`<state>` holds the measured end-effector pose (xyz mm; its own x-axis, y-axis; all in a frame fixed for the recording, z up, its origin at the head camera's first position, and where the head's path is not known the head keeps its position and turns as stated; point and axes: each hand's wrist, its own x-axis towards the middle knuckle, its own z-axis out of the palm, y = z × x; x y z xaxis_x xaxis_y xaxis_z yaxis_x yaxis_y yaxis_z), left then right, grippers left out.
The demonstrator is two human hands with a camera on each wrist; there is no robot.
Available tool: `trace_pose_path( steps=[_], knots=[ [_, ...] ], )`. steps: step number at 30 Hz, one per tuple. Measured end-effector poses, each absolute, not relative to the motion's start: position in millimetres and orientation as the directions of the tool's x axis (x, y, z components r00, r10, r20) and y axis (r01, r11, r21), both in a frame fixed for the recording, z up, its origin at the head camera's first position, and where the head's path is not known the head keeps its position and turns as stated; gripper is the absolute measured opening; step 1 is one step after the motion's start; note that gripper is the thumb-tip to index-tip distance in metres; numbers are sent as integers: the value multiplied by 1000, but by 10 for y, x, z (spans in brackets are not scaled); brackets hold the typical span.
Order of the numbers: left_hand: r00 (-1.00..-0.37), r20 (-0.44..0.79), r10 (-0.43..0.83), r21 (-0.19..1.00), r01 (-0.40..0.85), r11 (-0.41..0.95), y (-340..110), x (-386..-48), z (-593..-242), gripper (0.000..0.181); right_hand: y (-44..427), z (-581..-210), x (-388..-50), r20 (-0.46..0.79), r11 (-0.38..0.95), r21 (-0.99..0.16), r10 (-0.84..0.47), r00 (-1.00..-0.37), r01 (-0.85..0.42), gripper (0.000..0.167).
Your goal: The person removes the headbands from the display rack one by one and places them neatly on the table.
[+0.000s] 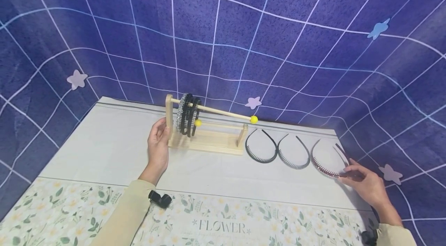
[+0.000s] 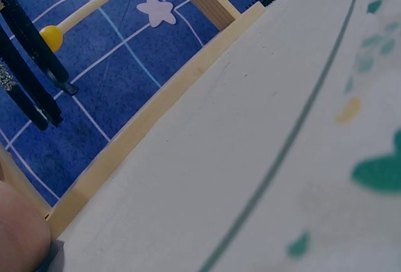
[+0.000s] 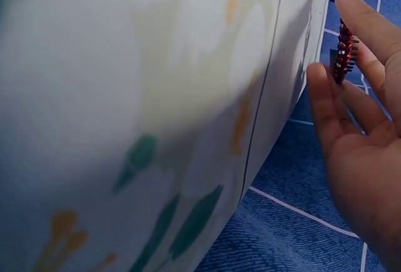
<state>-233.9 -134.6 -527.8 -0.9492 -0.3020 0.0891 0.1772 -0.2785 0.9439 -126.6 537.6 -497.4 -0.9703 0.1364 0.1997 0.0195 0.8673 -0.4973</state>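
Observation:
A wooden rack [image 1: 205,143] stands on the table, with several black headbands and a silvery one [image 1: 180,116] hung on its upper rod. My left hand [image 1: 158,149] holds the rack's left upright [image 1: 169,122]; in the left wrist view only part of that hand [image 2: 24,228] shows. To the right, my right hand [image 1: 367,184] pinches the right side of a dark red toothed headband [image 1: 322,170]. The right wrist view shows the thumb and fingers of the hand [image 3: 369,159] around the beaded red band [image 3: 343,52].
Between rack and red headband lie a black toothed headband [image 1: 262,160] and a grey one [image 1: 296,166], side by side. Yellow balls [image 1: 254,119] cap the rack's rods. A blue cloth with stars [image 1: 223,45] hangs behind the table. A flowered mat [image 1: 223,207] covers the front.

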Motion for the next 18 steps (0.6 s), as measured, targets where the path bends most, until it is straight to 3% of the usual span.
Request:
trace_pose_path(
  steps=[5,18],
  knots=[
    [-948,104,-300,938,194,-288,-1345,-2339,-5285,37,5397,-4982,-1279,170,901,-430,139,-976,53,44],
    [-946,119,-301,931,211,-297,-1345,-2354,-5292,37,5393,-5008,-1306,136,914,-405,95,-986,32,42]
  ],
)
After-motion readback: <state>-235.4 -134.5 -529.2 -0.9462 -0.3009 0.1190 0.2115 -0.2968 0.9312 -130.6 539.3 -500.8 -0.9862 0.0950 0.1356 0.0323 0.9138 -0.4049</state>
